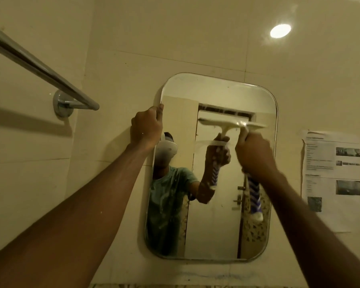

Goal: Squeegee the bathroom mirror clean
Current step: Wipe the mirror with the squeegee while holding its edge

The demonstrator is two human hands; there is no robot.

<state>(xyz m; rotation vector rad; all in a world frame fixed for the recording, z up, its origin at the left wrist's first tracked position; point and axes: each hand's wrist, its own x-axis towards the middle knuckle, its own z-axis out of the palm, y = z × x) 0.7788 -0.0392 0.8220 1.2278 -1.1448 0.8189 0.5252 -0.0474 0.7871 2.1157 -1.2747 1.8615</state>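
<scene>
A rounded rectangular mirror (216,225) hangs on the tiled wall. My left hand (147,127) grips the mirror's upper left edge. My right hand (255,153) is closed around the handle of a squeegee (253,124), whose white blade lies across the upper right part of the glass. The blue-and-white striped end of the handle (255,199) sticks out below my fist. The glass shows streaks and drips, plus the reflection of a person in a teal shirt wearing a headset and of the squeegee.
A chrome towel rail (40,66) juts out from the wall at upper left, close to my left arm. A printed paper sheet (330,179) is stuck to the wall right of the mirror. A light spot (280,30) glares on the tiles above.
</scene>
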